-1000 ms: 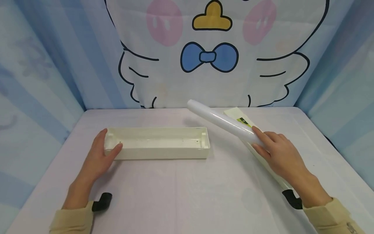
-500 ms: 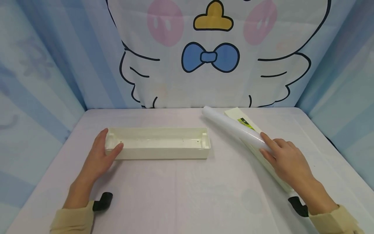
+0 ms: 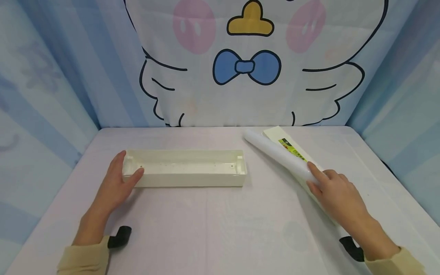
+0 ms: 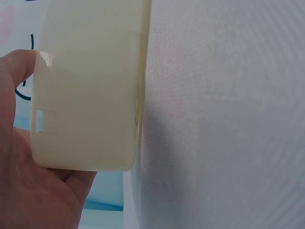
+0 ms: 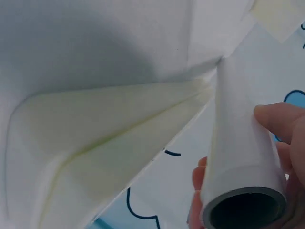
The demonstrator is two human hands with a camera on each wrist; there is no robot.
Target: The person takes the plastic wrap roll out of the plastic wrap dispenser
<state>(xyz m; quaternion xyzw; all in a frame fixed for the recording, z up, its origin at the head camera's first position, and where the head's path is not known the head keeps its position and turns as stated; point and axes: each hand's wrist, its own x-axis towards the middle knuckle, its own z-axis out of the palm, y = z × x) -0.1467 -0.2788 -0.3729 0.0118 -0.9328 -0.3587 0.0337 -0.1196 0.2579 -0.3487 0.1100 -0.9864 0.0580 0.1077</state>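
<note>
A long cream plastic box [image 3: 185,180], open at the top, lies on the table at left of centre. My left hand [image 3: 117,185] grips its left end, thumb over the front wall; the left wrist view shows the box's plain side [image 4: 90,90] with a small slot near its corner. My right hand [image 3: 340,196] holds the near end of a glossy white roll of film [image 3: 278,152], its hollow core facing the right wrist camera. Slanting beneath the roll is a cream lid [image 3: 276,133] with a yellow-green label [image 3: 292,149], partly hidden by roll and hand.
A pale cloth covers the table [image 3: 213,229]. Printed curtains stand at the back [image 3: 240,103] and on both sides. A black wrist mount [image 3: 119,236] sticks out by the left sleeve, another [image 3: 351,249] by the right.
My right hand has moved right and toward me with the roll, whose far end has come down and right, closer over the lid. My left hand and the box have stayed put.
</note>
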